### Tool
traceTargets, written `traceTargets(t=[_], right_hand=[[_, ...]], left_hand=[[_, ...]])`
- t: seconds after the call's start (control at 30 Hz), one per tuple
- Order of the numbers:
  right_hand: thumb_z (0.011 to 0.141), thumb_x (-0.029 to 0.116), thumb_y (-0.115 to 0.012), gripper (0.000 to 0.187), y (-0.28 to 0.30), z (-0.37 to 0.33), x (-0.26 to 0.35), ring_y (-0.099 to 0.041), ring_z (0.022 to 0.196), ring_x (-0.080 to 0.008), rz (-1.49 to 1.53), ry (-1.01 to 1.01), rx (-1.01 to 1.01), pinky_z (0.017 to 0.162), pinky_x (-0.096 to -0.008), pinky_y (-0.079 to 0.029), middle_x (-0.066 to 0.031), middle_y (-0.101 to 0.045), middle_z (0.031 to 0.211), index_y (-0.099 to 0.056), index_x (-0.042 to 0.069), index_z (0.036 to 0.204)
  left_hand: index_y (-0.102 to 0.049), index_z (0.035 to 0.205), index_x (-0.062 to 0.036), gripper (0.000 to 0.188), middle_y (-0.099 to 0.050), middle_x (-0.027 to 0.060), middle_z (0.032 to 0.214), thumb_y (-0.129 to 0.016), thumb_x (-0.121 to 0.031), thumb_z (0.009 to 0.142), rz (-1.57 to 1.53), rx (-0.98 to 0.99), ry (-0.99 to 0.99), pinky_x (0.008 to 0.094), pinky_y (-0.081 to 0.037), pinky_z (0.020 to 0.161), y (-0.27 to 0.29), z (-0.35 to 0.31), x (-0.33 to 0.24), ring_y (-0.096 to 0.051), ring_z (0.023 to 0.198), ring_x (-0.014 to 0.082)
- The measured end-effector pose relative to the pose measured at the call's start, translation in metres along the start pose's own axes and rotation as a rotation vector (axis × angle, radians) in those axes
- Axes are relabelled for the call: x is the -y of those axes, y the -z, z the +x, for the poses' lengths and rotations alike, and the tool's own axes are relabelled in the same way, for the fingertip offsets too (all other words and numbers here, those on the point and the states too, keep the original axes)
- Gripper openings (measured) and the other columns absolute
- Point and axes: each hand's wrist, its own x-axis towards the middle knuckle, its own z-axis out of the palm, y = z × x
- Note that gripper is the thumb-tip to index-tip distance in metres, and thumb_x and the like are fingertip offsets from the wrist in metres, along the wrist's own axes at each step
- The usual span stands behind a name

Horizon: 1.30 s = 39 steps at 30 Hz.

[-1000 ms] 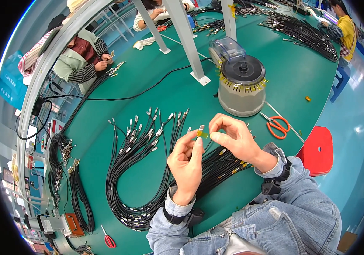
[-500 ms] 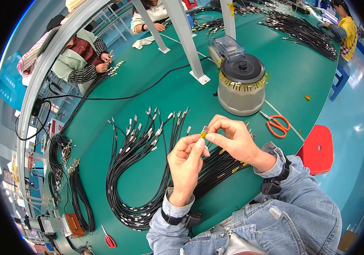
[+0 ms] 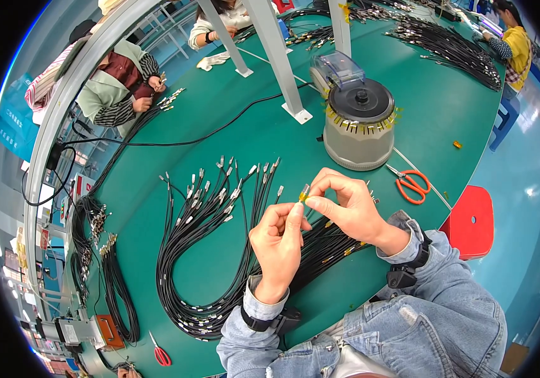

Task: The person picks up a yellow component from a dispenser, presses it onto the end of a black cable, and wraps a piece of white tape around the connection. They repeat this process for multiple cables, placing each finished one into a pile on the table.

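Between my two hands is a cable connector (image 3: 305,191) with a metal tip and a band of yellow tape around it. My left hand (image 3: 277,244) is closed, its thumb and forefinger pinching the connector from below. My right hand (image 3: 347,205) is closed too, with thumb and forefinger against the taped side. The cable behind the connector is mostly hidden by my fingers. Under and beside my hands lies a bundle of black cables (image 3: 317,268), some with yellow-taped ends. To the left, a looped bundle of black cables (image 3: 168,271) has bare silver connectors fanned out at its far end.
A round tape dispenser (image 3: 358,135) with yellow strips around its rim stands beyond my hands. Orange-handled scissors (image 3: 412,187) lie right, red scissors (image 3: 161,356) at lower left. A red stool (image 3: 472,223) stands beside the green table (image 3: 219,126). Grey posts (image 3: 276,57) rise from it; co-workers sit around.
My hands stay in nearly the same place; the connector has turned slightly and my left fingers have closed in a little. At the far side, a co-worker's hands have shifted.
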Motion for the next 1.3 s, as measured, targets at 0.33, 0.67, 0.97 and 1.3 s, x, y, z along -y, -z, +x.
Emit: traceTargets(t=[0.33, 0.67, 0.97, 1.3], right_hand=[[0.082, 0.006, -0.062, 0.009, -0.001, -0.001, 0.002, -0.052, 0.079, -0.0130, -0.029, 0.030, -0.022, 0.072, -0.0263, -0.041, -0.0077, -0.056, 0.084, -0.058, -0.003, 0.081], [0.082, 0.005, -0.062, 0.008, -0.001, -0.001, 0.000, -0.053, 0.080, -0.0126, -0.013, -0.053, -0.026, 0.073, -0.0263, -0.043, -0.0074, -0.057, 0.084, -0.059, -0.002, 0.081], [0.085, 0.010, -0.059, 0.013, 0.000, 0.004, -0.002, -0.053, 0.082, -0.0112, 0.168, -0.216, 0.004, 0.075, -0.0262, -0.043, -0.0052, -0.057, 0.087, -0.059, -0.002, 0.088], [0.087, 0.011, -0.057, 0.016, -0.007, 0.005, 0.001, -0.055, 0.081, -0.0094, 0.343, -0.205, 0.014, 0.075, -0.0242, -0.044, -0.0034, -0.060, 0.086, -0.061, -0.003, 0.094]], left_hand=[[-0.056, 0.085, 0.0024, 0.016, -0.054, 0.0022, 0.058, -0.053, -0.012, 0.090, 0.024, -0.025, -0.065, 0.0150, -0.031, 0.038, -0.005, -0.003, 0.007, -0.046, 0.045, 0.0032], [-0.056, 0.085, 0.0004, 0.018, -0.052, 0.0013, 0.057, -0.050, -0.015, 0.092, -0.145, 0.024, 0.077, 0.0158, -0.031, 0.038, -0.004, -0.003, 0.009, -0.044, 0.045, 0.0034], [-0.055, 0.084, -0.0031, 0.023, -0.050, 0.0009, 0.055, -0.047, -0.022, 0.094, -0.340, 0.077, 0.223, 0.0171, -0.029, 0.038, -0.002, 0.001, 0.007, -0.040, 0.041, 0.0051], [-0.057, 0.084, -0.0035, 0.027, -0.048, -0.0009, 0.055, -0.045, -0.026, 0.094, -0.457, 0.153, 0.308, 0.0166, -0.029, 0.039, 0.004, 0.004, 0.012, -0.039, 0.042, 0.0046]])
